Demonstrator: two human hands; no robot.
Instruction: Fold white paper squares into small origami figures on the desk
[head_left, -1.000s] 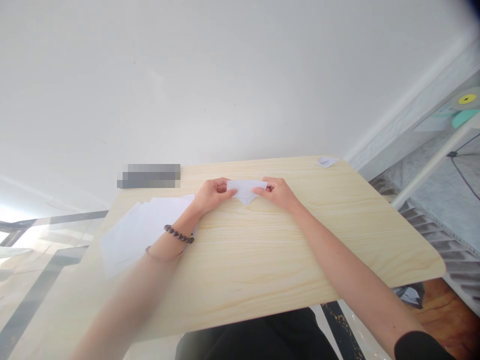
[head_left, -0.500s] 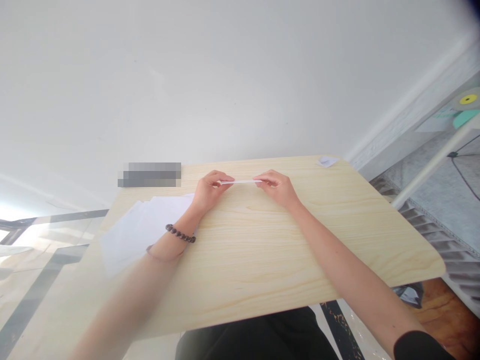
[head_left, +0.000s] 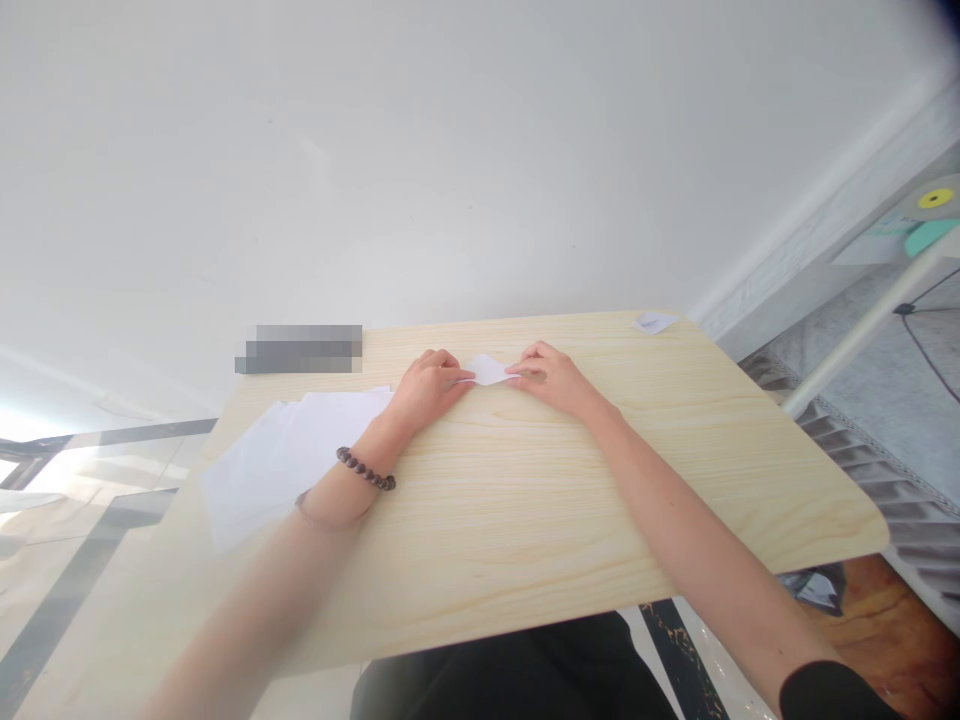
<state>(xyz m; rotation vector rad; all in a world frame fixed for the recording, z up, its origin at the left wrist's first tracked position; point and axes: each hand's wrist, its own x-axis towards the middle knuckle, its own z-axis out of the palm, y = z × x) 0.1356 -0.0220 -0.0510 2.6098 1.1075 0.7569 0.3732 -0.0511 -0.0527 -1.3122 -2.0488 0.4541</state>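
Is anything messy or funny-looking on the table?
Nothing is spilled or broken. The white sheets beside the left hand lie fanned out unevenly, and a small paper scrap sits alone at the far right corner of the table. The left hand and right hand pinch the folded paper between them.

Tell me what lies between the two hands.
In the head view, a small folded white paper lies on the table between the left hand and right hand, both touching it.
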